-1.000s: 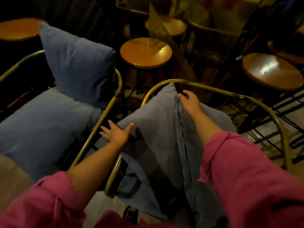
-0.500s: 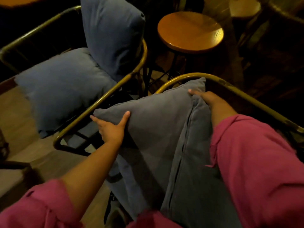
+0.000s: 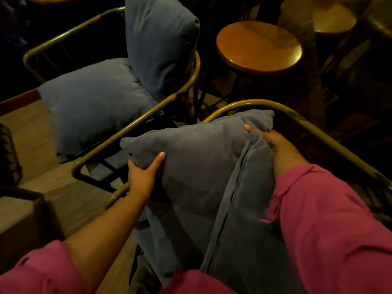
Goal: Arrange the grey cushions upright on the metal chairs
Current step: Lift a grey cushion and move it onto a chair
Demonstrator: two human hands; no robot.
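Observation:
A grey cushion (image 3: 201,172) stands tilted inside the near metal chair (image 3: 307,126), whose brass-coloured rail curves around it. My left hand (image 3: 142,177) grips the cushion's left corner, thumb on its front. My right hand (image 3: 263,134) holds its top right edge by the zip seam. The left metal chair (image 3: 135,122) holds a flat grey seat cushion (image 3: 93,102) and a second grey cushion (image 3: 161,45) standing upright against its back rail.
A round wooden stool (image 3: 258,47) stands behind the two chairs, with another stool (image 3: 333,18) at the far right. Wooden floor (image 3: 27,132) shows to the left. A dark object (image 3: 8,153) sits at the left edge.
My left hand went from resting open on the cushion's side to gripping its left corner. The cushion has been turned and lifted, and my view has shifted left and down.

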